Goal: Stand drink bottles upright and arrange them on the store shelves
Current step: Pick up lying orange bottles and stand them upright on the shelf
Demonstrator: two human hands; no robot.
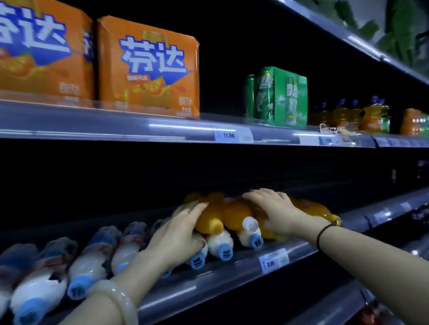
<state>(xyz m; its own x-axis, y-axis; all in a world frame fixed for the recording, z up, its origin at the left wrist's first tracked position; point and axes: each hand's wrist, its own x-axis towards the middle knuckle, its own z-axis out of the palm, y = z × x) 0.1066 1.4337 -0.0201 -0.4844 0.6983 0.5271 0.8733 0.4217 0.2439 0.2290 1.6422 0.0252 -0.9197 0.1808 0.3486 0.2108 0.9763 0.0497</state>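
Currently the left hand (181,230) and right hand (272,210) rest flat-fingered, gripping nothing, on orange bottles (229,213) lying toppled across white bottles (220,242) on the shelf (219,271), evidently steadying the heap.

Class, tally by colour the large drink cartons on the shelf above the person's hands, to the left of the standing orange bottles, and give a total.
orange cartons: 2
green carton: 1
Total: 3
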